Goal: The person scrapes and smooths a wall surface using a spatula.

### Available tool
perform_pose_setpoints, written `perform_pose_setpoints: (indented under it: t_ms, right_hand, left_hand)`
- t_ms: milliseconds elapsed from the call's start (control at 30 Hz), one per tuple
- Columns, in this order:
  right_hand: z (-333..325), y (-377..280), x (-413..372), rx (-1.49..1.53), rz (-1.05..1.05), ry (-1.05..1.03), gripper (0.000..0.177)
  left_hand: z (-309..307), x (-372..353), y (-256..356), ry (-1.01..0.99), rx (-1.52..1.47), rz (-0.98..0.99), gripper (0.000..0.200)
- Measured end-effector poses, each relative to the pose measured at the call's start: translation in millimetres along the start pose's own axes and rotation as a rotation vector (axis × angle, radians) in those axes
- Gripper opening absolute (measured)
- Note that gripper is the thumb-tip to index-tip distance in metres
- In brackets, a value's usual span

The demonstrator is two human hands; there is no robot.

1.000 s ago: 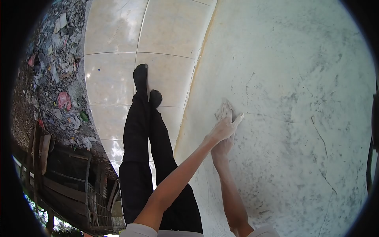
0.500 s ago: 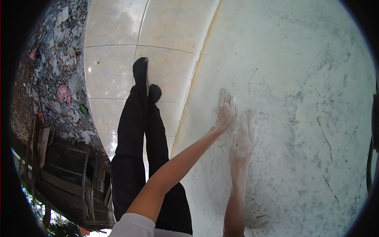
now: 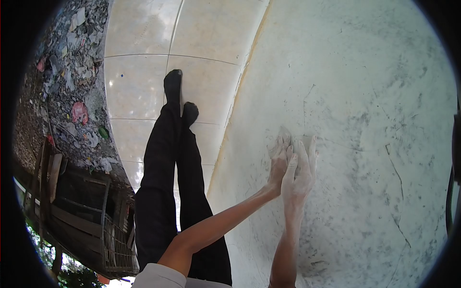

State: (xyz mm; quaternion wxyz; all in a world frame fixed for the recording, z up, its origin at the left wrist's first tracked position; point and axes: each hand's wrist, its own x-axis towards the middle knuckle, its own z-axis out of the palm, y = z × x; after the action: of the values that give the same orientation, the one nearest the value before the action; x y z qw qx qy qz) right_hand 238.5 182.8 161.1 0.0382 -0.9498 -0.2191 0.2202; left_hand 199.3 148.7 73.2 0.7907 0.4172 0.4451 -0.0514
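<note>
Both my hands are over a pale, smudged wall (image 3: 355,201), side by side, with fingers pointing up the view. My left hand (image 3: 280,161) is stretched out flat against the wall, its fingertips whitened with powder and faintly smeared. Close beside it on the right, my right hand (image 3: 300,173) is coated in white powder, its fingers extended and slightly apart. Its thumb side meets or overlaps the edge of my left hand. No tool shows in either hand.
My legs in black trousers (image 3: 161,192) and dark socks (image 3: 173,86) stand on beige floor tiles (image 3: 137,81) along the wall's yellowish edge. Rubble and litter (image 3: 72,91) lie beyond the tiles. A dark wooden structure with metal bars (image 3: 81,216) is at lower left.
My left hand has moved down and slightly right, its elbow bending more. My right hand has shifted a little right, and its fingers have spread further apart.
</note>
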Motion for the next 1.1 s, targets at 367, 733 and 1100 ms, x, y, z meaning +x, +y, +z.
perform_pose_setpoints:
  t_ms: [367, 733, 1100]
  right_hand:
    - [-11, 1, 20, 0.055, -0.027, 0.044, 0.033]
    - [12, -4, 35, -0.798, -0.044, 0.057, 0.048]
    - [13, -5, 39, -0.695, -0.022, 0.027, 0.047]
  left_hand:
    - [-33, 138, -26, 0.038, 0.078, -0.121, 0.046]
    - [-28, 128, -35, 0.057, -0.001, 0.007, 0.047]
    - [-14, 84, -38, 0.018, -0.153, 0.161, 0.047]
